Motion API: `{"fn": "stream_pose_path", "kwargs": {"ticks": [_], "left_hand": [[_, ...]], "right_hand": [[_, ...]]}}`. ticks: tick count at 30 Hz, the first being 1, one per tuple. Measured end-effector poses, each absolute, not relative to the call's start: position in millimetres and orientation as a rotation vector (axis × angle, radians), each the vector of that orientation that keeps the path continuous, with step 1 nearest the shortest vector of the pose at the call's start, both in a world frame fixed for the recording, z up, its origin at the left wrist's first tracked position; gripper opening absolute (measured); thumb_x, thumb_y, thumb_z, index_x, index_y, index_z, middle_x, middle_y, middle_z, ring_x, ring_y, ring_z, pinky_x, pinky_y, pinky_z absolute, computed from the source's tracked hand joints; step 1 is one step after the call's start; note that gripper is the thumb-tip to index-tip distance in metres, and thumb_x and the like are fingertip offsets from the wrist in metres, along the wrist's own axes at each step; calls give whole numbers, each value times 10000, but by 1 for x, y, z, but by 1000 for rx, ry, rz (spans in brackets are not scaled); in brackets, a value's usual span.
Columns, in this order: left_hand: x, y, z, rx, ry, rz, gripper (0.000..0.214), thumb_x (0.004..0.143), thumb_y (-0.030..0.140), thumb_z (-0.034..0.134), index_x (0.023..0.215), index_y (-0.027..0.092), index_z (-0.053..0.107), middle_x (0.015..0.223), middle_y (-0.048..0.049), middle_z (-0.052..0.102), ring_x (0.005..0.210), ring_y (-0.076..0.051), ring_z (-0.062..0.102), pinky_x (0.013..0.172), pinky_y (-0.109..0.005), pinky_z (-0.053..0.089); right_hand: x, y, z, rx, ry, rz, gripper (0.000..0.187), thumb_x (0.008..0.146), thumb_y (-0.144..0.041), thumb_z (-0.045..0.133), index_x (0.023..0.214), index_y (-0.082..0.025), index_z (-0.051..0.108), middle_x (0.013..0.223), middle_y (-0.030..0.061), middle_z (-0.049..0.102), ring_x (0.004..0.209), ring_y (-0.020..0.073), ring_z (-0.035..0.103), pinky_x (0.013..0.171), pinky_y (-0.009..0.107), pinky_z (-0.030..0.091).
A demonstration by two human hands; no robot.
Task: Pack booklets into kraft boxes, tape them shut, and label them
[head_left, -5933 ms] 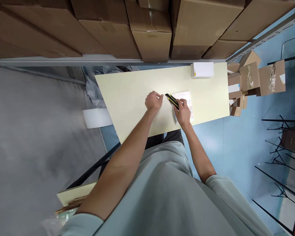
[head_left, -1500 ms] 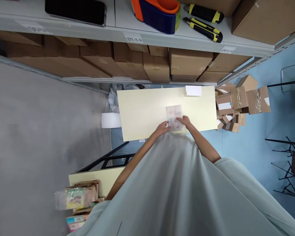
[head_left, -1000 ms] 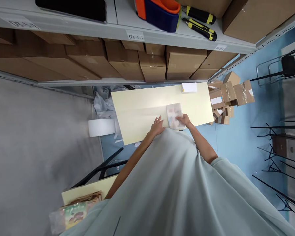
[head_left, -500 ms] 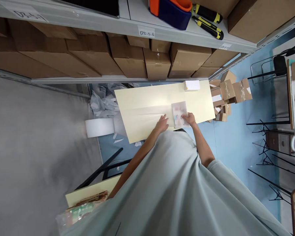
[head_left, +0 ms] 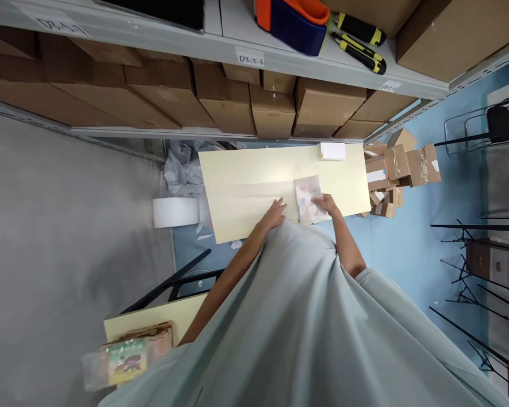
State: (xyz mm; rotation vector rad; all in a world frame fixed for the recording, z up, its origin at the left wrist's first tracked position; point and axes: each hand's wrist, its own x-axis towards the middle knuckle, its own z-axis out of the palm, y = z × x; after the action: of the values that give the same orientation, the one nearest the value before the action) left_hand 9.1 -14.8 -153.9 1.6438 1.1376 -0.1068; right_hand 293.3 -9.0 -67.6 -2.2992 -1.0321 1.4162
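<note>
A thin booklet with a pale, pinkish cover (head_left: 309, 192) lies on the cream tabletop (head_left: 254, 164), close to its front edge. My right hand (head_left: 326, 204) grips the booklet at its lower right edge. To the left of it, my left hand (head_left: 275, 213) rests with fingers stretched out on a thin whitish sheet (head_left: 246, 198) that spreads across the table. A white roll of wrapping material (head_left: 176, 212) is just off the table's left end.
A small white box (head_left: 331, 151) stands at the table's back edge. Cardboard boxes (head_left: 396, 164) are piled beyond the right end. A shelf (head_left: 220, 42) with a cutter (head_left: 360, 53) crosses above. Bagged picture books (head_left: 127, 359) lie on a surface at lower left.
The view has shifted slightly, bringing more of the bagged books into sight. Both hands stay in nearly the same place, the right one still on the booklet.
</note>
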Motion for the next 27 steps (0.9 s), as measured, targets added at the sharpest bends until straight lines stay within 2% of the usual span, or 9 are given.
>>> {"fn": "stream_pose_path", "kwargs": {"ticks": [5,11,14,17,19,21,25,27], "left_hand": [[11,-26,-152,1649,1223,-82,700,954,261,619,1649,192,572,1928,-126,218,1797,-370,165,1424,-574,287],[15,-33,-138,1695,1308,-144,650,978,240,620,1624,180,590,1931,-151,174,1801,-384,120,1396,-647,320],[16,-32,-136,1715,1345,-163,660,970,237,615,1626,166,596,1923,-159,195,1794,-394,143,1389,-647,350],[18,-29,-139,1702,1396,-152,659,946,268,649,1600,188,636,1900,-138,286,1778,-396,218,1409,-607,346],[20,-26,-140,1700,1425,-146,641,935,292,674,1570,205,668,1879,-121,349,1769,-393,250,1431,-571,320],[23,-25,-139,1697,1453,-167,600,938,305,675,1529,203,700,1873,-117,365,1764,-394,267,1440,-545,308],[29,-25,-139,1693,1477,-180,555,945,318,646,1486,226,731,1866,-99,387,1758,-404,289,1423,-570,338],[33,-25,-139,1677,1498,-163,564,931,326,652,1486,262,731,1846,-70,434,1756,-401,298,1417,-594,346]], "right_hand": [[294,1,-80,-2317,-1077,1469,236,832,-385,842,814,-165,759,760,39,774,786,230,756,696,288,582],[295,15,-73,-2417,-1203,1349,101,813,-225,869,884,-206,800,891,91,843,1024,322,826,939,378,635],[320,53,-39,-2357,-1304,1139,202,940,-251,796,1139,-224,812,1174,128,859,1156,312,811,1085,420,618],[357,122,20,-1987,-1573,606,310,1119,-385,603,1340,-229,753,1382,162,791,1279,303,753,1158,453,598],[380,177,64,-1732,-1701,276,380,1171,-468,510,1378,-233,726,1432,177,751,1379,323,692,1223,514,554],[394,232,101,-1591,-1788,100,419,1181,-520,499,1397,-230,710,1481,186,716,1436,341,645,1278,577,498],[401,314,134,-1535,-1994,40,489,1164,-584,555,1418,-188,690,1502,206,693,1465,378,606,1292,651,459],[399,336,138,-1545,-2081,34,499,1171,-566,563,1388,-137,697,1477,226,699,1441,364,627,1285,623,470]]}}
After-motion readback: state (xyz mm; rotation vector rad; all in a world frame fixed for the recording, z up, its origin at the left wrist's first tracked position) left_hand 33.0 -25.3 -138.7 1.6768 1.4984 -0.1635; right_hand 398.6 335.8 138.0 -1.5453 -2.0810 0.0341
